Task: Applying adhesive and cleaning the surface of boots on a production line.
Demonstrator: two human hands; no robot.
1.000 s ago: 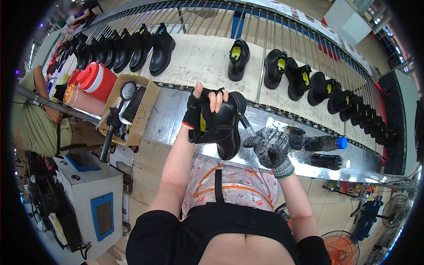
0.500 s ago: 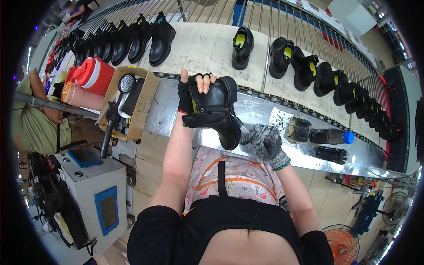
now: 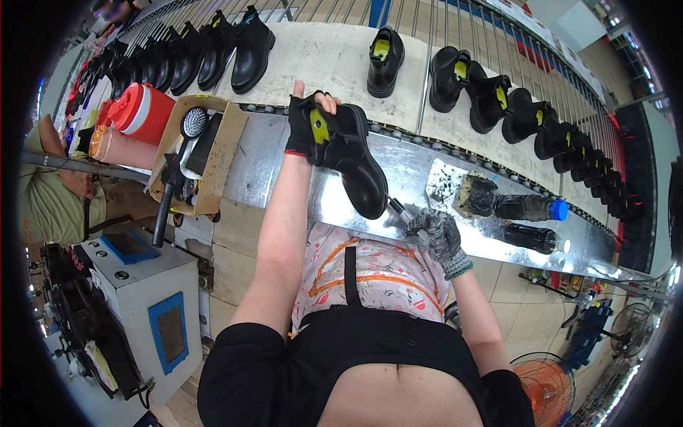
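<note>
My left hand (image 3: 307, 121), in a black fingerless glove, grips a black ankle boot (image 3: 353, 160) by its opening, sole turned away from me, above the shiny metal bench (image 3: 270, 160). My right hand (image 3: 435, 233), in a grey knit glove, holds a small brush (image 3: 400, 211) whose tip touches the boot's toe. A yellow insole tag shows inside the boot. The boot hides part of my left palm.
More black boots (image 3: 384, 51) stand in a row on the conveyor behind the bench. A cardboard box (image 3: 206, 153) with a hairbrush and tools sits left. Two dark bottles (image 3: 530, 208) and a dirty sponge (image 3: 475, 193) lie right. A person in green (image 3: 50, 203) stands far left, by a grey machine (image 3: 142, 299).
The boot has moved up and away toward the conveyor with my left hand, turning so its toe points down to the right. My right hand with the brush followed to the toe.
</note>
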